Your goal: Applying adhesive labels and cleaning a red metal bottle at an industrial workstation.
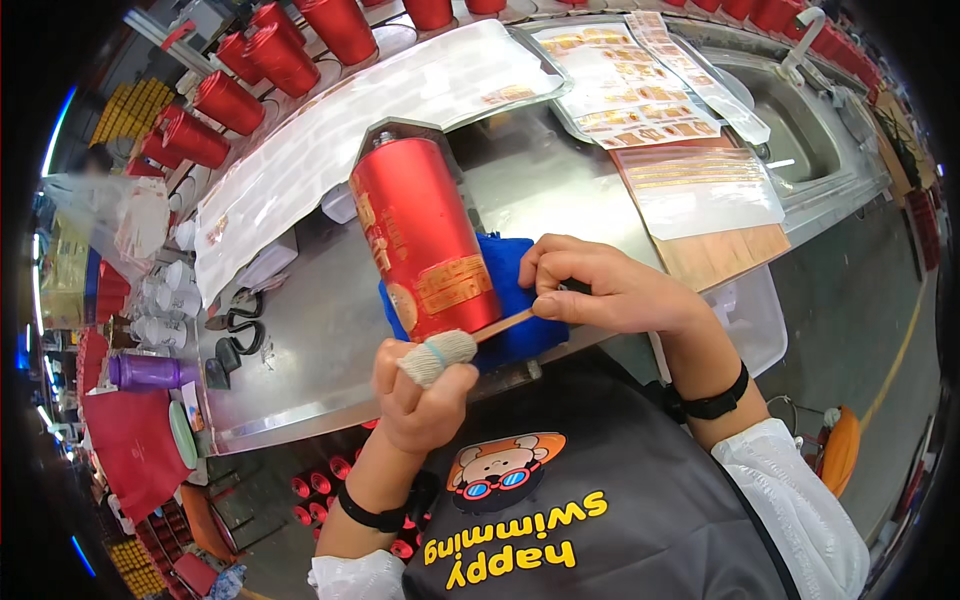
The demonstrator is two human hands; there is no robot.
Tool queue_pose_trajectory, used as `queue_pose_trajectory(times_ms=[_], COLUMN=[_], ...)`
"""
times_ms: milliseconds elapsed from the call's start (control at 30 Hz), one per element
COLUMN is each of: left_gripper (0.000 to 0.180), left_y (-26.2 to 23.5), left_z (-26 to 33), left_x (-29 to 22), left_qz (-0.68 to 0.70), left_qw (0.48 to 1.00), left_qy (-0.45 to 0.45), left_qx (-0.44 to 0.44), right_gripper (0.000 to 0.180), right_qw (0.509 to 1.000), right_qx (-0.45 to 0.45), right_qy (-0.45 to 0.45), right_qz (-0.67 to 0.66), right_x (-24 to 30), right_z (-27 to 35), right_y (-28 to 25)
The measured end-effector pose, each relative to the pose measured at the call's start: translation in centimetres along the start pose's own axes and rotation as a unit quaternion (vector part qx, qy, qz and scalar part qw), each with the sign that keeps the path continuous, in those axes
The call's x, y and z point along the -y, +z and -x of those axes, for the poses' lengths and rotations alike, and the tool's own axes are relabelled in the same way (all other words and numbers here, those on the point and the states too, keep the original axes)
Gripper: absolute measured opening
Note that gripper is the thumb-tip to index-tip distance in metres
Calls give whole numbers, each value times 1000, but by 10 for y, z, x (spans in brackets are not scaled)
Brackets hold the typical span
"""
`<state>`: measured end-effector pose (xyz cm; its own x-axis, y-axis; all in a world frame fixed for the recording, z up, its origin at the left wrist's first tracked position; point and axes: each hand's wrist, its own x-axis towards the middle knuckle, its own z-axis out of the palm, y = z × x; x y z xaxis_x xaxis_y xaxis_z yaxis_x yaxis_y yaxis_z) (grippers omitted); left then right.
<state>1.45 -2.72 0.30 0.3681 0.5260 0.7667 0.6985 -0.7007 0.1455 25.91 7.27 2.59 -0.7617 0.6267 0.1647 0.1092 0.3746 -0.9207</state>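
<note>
Workshop, crowded. Metal worktop (320, 330) under the hands, sink (800, 130) with a pale faucet (800, 45) at its far right. Red canisters (285, 60) in a row along the back, beyond a long white sheet (350, 140). Sheets of gold-and-red stickers (640, 80) at back right; just nearer, a wooden board (715, 255) with a clear-and-white sheet bearing gold strips (705, 190).

Centre: one large red canister (420, 220), gold decoration on its side, lying tilted on a bunched blue cloth (515, 265) near the worktop's front edge. Its far end sits against a grey angular frame (395, 126); near end toward the person.

Left hand (425, 405): fingers curled in, one wearing a knitted finger cover (440, 360) with a teal band. Covered finger at the canister's near end, beside the left end of a thin brownish strip (505, 325). Cannot tell whether this hand grips the strip.

Right hand (610, 285): thumb and forefinger closed in a pinch on the strip's right end, other fingers bent, over the blue cloth. Strip spans the gap between the hands, along the canister's near rim.

Left side of worktop: black-handled scissors (245, 310). Farther left, a purple container (150, 372).
</note>
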Motion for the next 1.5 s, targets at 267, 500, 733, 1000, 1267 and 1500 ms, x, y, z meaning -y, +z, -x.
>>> queue_pose_trajectory(times_ms=[267, 500, 733, 1000, 1267, 1500], left_gripper=[25, 27, 26, 28, 27, 36], left_y=[-1, 3, 0, -4, 3, -7], left_z=[-11, 8, -5, -14, 7, -12], left_x=[-5, -4, -2, -10, -5, -10], left_qz=[-28, -28, -3, -25, -14, -32], left_qw=[999, 999, 1000, 999, 997, 998], left_qy=[10, -30, 5, 2, -31, -3], left_qx=[14, -34, -5, 25, -62, 56], right_gripper=[21, 19, 20, 20, 22, 23], right_qw=[1000, 1000, 1000, 1000, 1000, 1000], right_qx=[15, 28, 11, 15, 8, 9], right_qy=[7, 4, 2, 25, -4, 10], right_qz=[-3, 5, -5, 0, 25, 24], right_x=[-1, 6, 3, 3, 4, 4], right_z=[-1, -3, -3, -2, -5, -5], right_y=[0, 2, 3, 3, 7, 6])
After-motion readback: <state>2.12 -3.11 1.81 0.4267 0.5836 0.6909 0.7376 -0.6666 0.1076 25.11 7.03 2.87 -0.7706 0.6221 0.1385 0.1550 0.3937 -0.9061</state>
